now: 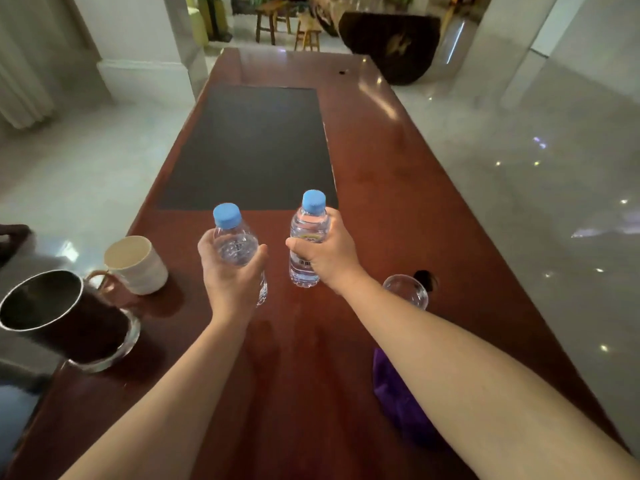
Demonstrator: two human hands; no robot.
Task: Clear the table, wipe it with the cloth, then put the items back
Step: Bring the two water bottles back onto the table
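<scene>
Two clear water bottles with blue caps are held over the red-brown wooden table (398, 209). My left hand (230, 275) grips the left bottle (235, 242) around its body. My right hand (327, 252) grips the right bottle (308, 233), held upright. A purple cloth (394, 400) lies on the table at the near right, partly hidden under my right forearm. A cream mug (136, 263) and a dark metal cup (59, 313) on a glass dish stand at the near left. A clear glass (407, 289) stands just behind my right forearm.
A dark rectangular mat (252, 147) covers the table's middle. A cable hole (427, 278) is near the glass. Shiny tiled floor lies on both sides of the table. Wooden stools (273, 24) and a dark sofa (391, 39) stand beyond the far end.
</scene>
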